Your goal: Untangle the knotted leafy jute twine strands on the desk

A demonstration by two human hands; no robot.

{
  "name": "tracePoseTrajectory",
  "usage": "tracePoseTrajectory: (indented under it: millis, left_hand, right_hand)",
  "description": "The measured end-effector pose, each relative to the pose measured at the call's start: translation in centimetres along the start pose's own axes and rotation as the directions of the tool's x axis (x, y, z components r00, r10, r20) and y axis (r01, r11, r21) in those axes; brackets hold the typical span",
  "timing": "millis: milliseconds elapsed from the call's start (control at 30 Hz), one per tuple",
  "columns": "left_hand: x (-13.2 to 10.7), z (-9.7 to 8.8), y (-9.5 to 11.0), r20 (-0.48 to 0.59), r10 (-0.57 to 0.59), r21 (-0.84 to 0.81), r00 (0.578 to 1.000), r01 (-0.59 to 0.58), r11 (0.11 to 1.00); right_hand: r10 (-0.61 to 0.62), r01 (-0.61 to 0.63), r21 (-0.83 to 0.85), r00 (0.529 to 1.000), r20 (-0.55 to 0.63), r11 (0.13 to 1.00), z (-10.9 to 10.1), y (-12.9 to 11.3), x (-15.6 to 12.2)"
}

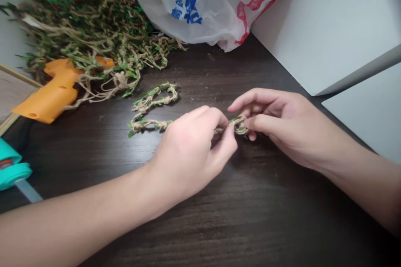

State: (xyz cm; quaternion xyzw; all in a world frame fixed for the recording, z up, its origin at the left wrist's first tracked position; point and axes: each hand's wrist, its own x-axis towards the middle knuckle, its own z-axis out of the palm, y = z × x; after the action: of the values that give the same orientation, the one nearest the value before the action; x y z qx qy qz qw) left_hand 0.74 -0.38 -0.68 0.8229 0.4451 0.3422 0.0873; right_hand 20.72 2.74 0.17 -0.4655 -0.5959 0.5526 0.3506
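Observation:
A twine garland with small green leaves lies in bends on the dark table, and its right end runs into my hands. My left hand pinches the twine between thumb and fingertips. Close to its right, my right hand has its thumb and fingers closed on a small loop of the same garland. The other fingers of my right hand are loosely curled. My fingertips hide part of the twine between the hands.
A tangled heap of leafy twine fills the back left, with an orange tool handle before it. A teal tool with a translucent stick is at the left edge. A plastic bag and white boxes stand behind and right.

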Motion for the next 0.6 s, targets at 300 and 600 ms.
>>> tracePoseTrajectory:
  millis: [300, 600]
  left_hand:
    - [0.2, -0.2, 0.0, 0.001, -0.075, -0.038, 0.997, 0.074, 0.997]
    - [0.3, -0.3, 0.0, -0.002, -0.101, -0.046, 0.995, 0.101, 0.994]
  right_hand:
    - [0.258, -0.310, 0.354, 0.948, 0.189, 0.882, 0.1, -1.2, -0.2]
    - [0.148, -0.188, 0.215, 0.970, 0.192, 0.958, 0.0, -0.7, -0.2]
